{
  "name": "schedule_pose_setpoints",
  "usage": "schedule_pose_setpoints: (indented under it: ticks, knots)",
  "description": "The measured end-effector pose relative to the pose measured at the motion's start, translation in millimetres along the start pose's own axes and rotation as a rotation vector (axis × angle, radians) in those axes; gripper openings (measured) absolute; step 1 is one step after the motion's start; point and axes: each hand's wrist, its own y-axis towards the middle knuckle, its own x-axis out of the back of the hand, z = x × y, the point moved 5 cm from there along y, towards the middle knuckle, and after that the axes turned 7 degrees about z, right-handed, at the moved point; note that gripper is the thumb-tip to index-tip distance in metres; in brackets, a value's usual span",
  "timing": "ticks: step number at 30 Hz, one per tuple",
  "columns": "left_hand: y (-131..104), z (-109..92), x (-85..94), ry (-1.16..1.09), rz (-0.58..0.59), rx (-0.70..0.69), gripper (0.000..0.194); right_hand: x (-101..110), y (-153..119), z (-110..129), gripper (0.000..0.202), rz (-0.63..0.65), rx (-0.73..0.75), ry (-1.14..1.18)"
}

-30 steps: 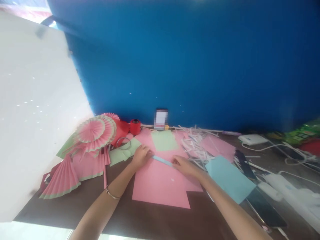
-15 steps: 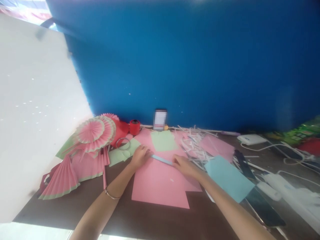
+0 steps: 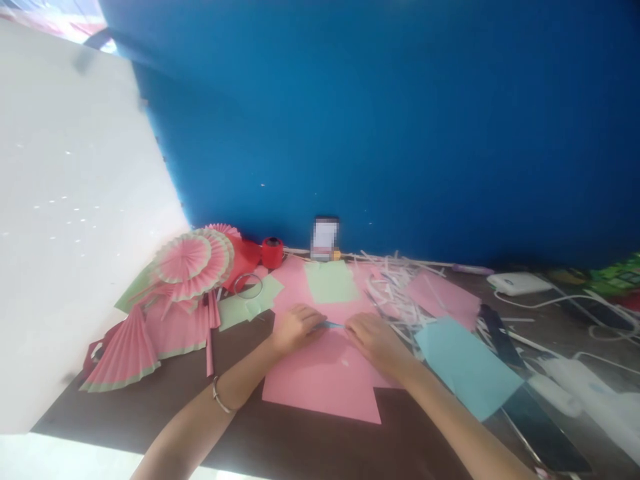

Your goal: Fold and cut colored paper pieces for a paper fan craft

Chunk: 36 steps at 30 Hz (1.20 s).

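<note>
- Between the left hand (image 3: 299, 328) and right hand (image 3: 377, 339), a narrow blue strip (image 3: 334, 325) was pinched in each grip, fingertips drawn together (they hid its ends).
- Matched, light pressure from both sides seemed best, as a hard or uneven pull could have creased or torn it.
- Beneath lay a pink sheet (image 3: 320, 387), probably firm enough backing if pressed flat against the surface (image 3: 300, 443).
- Beyond the right wrist, a light-blue sheet (image 3: 467, 367) called for a careful forearm.
- Farther left sat pleated fans (image 3: 183, 257), easily crushed.
</note>
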Motion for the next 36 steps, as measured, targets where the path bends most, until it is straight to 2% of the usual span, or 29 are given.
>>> schedule_pose_setpoints:
  ticks: [4,6,9,12,16,20,25,33,36]
  knots:
    - [0.3,-2.4,2.7,-0.138,0.013,0.016,0.027,6.1,-2.2,-8.2,0.019,-0.065,-0.136,0.324]
    - [1.5,-2.8,1.9,-0.308,0.025,0.066,0.026,11.2,-2.8,-13.3,0.015,-0.142,-0.218,0.469]
    - [2.8,0.5,-5.3,-0.633,0.095,0.217,0.026,13.8,-2.3,-22.8,0.012,-0.25,-0.376,0.653]
    - [1.7,4.0,-12.9,-0.834,0.187,0.349,0.028,6.7,1.2,-31.7,0.02,-0.308,-0.489,0.869]
    - [-0.8,11.6,-14.6,-0.893,0.2,0.443,0.029,-3.2,7.6,-40.3,0.03,-0.305,-0.544,1.054]
    - [-2.4,19.2,-16.6,-0.933,0.184,0.493,0.029,-0.3,12.4,-43.5,0.031,-0.251,-0.562,1.114]
    - [-2.8,22.7,-22.6,-0.972,0.244,0.528,0.031,13.0,18.1,-41.7,0.028,-0.213,-0.57,1.073]
    - [-1.9,23.3,-21.2,-1.068,0.178,0.494,0.032,25.2,25.9,-43.5,0.021,-0.172,-0.542,1.043]
    - [-2.0,23.1,-20.4,-1.068,0.194,0.517,0.033,32.0,25.9,-47.2,0.015,-0.177,-0.559,0.987]
